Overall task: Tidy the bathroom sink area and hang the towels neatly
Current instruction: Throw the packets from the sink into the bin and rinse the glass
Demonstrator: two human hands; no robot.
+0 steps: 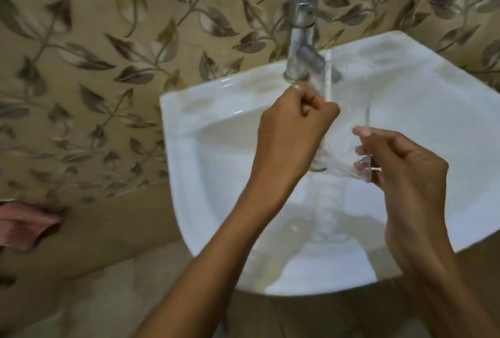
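Both hands work over a white corner sink [189, 164] set against a wall of leaf-patterned tiles [94, 53]. The right hand [405, 175] holds a clear glass [349, 132] above the basin, thumb and fingers [364, 132] curled around its lower end near the base. The left hand [289, 132] is closed into a loose fist beside the glass, its fingers pressed together around something thin and pale; the blur hides what it is. A chrome tap [301, 37] stands at the back rim, with a thin stream of water [328, 77] falling just behind the left hand. A pink towel [24, 226] shows at the left edge, low against the wall, well apart from the sink.
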